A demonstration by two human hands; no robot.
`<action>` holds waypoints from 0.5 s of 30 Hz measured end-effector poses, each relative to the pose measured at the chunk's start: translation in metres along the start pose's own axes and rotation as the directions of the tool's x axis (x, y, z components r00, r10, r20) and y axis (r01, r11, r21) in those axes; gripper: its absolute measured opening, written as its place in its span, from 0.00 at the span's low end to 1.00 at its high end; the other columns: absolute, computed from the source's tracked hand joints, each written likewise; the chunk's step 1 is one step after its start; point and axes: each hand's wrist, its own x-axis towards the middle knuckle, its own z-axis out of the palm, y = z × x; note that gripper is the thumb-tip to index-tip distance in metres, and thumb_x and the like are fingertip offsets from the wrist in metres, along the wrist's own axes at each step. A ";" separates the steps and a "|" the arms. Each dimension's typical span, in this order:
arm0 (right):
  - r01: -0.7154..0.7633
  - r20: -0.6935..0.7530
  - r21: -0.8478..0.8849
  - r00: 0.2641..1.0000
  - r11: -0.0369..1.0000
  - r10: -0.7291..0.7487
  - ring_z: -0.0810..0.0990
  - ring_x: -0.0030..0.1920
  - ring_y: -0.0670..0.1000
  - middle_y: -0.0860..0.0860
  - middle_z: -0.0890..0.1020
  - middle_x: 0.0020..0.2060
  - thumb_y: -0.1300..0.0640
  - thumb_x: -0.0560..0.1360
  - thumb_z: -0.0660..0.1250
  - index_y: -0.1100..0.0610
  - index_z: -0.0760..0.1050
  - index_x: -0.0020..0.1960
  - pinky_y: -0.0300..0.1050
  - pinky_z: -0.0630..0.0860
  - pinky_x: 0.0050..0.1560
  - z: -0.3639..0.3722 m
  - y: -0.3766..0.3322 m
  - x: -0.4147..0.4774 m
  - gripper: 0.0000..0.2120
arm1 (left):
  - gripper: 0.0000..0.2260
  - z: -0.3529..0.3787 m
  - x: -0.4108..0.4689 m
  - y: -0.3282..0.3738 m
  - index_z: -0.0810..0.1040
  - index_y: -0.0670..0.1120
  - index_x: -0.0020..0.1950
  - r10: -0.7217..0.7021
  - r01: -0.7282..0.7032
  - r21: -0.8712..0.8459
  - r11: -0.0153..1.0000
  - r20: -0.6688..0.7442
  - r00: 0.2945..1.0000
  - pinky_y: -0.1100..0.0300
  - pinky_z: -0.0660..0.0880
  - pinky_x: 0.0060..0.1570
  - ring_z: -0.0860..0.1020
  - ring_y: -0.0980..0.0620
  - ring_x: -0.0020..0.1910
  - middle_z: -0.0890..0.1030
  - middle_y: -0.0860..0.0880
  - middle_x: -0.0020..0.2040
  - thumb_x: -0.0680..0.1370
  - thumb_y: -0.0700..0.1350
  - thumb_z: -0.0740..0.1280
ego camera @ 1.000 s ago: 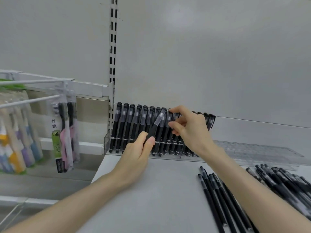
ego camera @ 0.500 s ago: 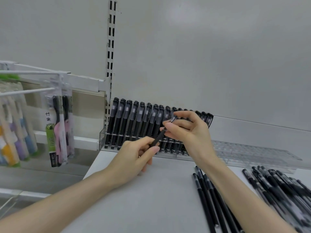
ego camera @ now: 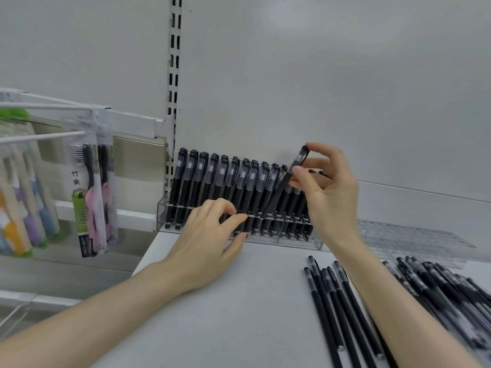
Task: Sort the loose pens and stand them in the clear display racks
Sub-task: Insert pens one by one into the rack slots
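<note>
1. My right hand (ego camera: 328, 200) pinches one black pen (ego camera: 285, 187) near its cap, thumb against forefinger, the other fingers spread loose. The pen leans cap-up, its lower end down among the standing pens (ego camera: 212, 187) in the clear rack (ego camera: 162, 216). I cannot tell whether its tip has found a slot.
2. Pushed down at that slant, I judge the tip could miss its hole and wedge against the neighbours or lever them askew.
3. The pinch sits high, so the low end is free to swing. A light hold might slip and drop the pen behind the row.
4. My left hand (ego camera: 210, 243) has its fingers lightly bent, tips against the rack's front. Whether they grip anything I cannot tell. Too hard a press could slide the rack back.
5. My right forearm crosses above the loose pens (ego camera: 329, 301) on the shelf (ego camera: 212, 322). A sagging wrist could set them rolling.
6. The far pile (ego camera: 451, 293) is blurred, so a wrong kind could be picked.
</note>
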 end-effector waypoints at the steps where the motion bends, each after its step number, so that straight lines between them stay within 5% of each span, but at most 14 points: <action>1: 0.026 -0.008 -0.012 1.000 1.000 -0.026 0.84 0.38 0.47 0.48 0.79 0.41 0.68 0.75 0.66 0.46 0.72 0.54 0.42 0.81 0.45 0.001 0.001 0.000 0.17 | 0.18 0.001 0.000 0.000 0.79 0.46 0.58 -0.004 0.004 0.008 1.000 0.010 1.000 0.58 0.66 0.49 0.68 0.52 0.49 0.75 0.49 0.50 0.76 0.52 0.56; 15: 0.066 0.119 -0.281 0.992 0.957 -0.034 0.83 0.40 0.47 0.47 0.82 0.38 0.65 0.76 0.67 0.54 0.75 0.61 0.46 0.80 0.49 0.011 0.030 -0.002 0.15 | 0.21 0.001 0.000 0.001 0.77 0.43 0.61 -0.020 0.014 0.084 0.996 0.081 0.996 0.52 0.72 0.48 0.68 0.50 0.51 0.74 0.47 0.52 0.76 0.54 0.56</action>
